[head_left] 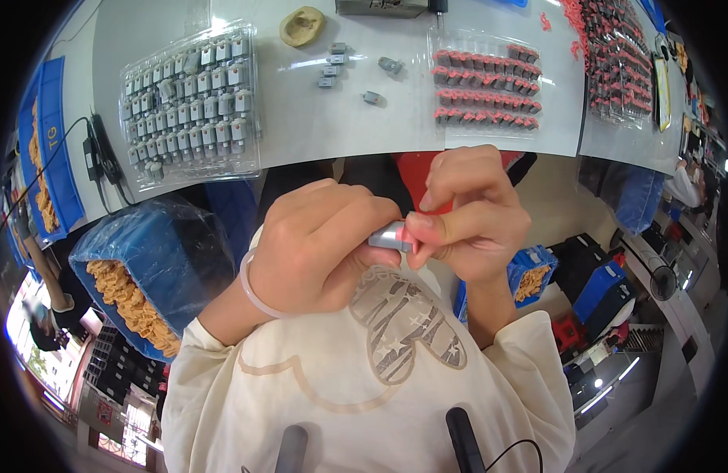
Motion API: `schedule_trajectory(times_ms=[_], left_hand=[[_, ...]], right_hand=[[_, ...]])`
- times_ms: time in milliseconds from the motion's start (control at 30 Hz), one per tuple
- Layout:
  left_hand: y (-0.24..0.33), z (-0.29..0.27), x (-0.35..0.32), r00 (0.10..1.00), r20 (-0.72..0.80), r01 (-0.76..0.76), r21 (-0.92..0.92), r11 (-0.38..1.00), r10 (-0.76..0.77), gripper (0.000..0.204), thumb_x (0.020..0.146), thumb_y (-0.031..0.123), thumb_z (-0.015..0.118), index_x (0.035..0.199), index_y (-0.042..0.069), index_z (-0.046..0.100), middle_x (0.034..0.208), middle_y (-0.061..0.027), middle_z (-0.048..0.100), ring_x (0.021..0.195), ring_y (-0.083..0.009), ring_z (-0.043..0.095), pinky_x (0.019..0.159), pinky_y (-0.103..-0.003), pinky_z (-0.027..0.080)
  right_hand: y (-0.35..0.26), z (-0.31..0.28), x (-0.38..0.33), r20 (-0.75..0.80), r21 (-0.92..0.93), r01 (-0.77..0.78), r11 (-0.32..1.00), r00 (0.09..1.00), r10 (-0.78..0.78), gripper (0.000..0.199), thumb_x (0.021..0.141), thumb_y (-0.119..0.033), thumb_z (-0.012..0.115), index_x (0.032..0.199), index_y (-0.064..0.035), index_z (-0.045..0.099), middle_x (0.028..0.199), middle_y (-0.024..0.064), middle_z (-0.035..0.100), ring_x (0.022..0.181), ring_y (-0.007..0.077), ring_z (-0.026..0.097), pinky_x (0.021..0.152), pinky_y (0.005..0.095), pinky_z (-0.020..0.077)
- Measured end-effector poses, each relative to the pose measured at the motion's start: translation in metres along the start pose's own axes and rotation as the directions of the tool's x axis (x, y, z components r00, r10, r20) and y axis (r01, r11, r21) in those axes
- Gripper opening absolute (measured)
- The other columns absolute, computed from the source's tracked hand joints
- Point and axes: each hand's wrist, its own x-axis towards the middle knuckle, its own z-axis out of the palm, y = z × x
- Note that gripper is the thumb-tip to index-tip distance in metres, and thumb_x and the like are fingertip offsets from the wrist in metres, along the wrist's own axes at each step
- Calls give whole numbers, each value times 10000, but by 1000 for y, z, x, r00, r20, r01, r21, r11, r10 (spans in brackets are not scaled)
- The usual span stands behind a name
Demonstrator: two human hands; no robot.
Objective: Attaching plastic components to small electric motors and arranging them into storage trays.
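In front of my chest, my left hand [324, 240] is closed around a small silver electric motor [386, 236], holding it sideways. My right hand [476, 217] pinches a pink plastic piece [409, 238] at the motor's right end. The fingers hide part of both, and I cannot tell how far the pink piece is seated. On the table beyond, a clear tray [255, 150] at left carries rows of silver motors. Another clear tray [490, 85] at right carries rows of motors with pink pieces on them. Several loose motors [372, 98] lie between the trays.
A yellowish bowl-like lump [302, 27] sits at the table's far side. Farther right are a stack of pink-tipped motors [616, 63] and loose pink pieces [573, 24]. A plastic-lined blue crate [167, 248] of tan parts stands at my left. Black cables [104, 162] hang over the left edge.
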Motion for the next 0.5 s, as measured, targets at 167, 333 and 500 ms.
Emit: schedule_trajectory(times_ms=[167, 333, 500], left_hand=[[-7, 9, 0, 1000, -29, 1, -18, 1000, -1, 226, 672, 74, 673, 857, -13, 577, 690, -114, 550, 581, -274, 535, 516, -326, 414], [-11, 23, 2, 991, -27, 127, -178, 976, -134, 230, 706, 64, 659, 900, -24, 573, 727, -127, 562, 599, -266, 548, 548, -321, 438], [-37, 44, 10, 922, 7, 381, -204, 902, -388, 265, 766, 115, 651, 986, -2, 561, 780, -122, 573, 607, -209, 552, 572, -285, 447]], right_hand=[[17, -1, -5, -20, 70, 25, 997, 1000, -23, 269, 524, -184, 804, 772, -135, 712, 778, 17, 541, 725, 150, 443, 602, 264, 354], [26, -8, -20, 30, 201, -187, 962, 982, 184, 326, 641, -269, 781, 838, -43, 653, 878, 87, 515, 779, 161, 461, 659, 271, 404], [36, -3, -24, -76, 503, -434, 747, 839, 538, 408, 671, -253, 769, 936, 16, 614, 990, 88, 486, 854, 145, 495, 728, 256, 417]])
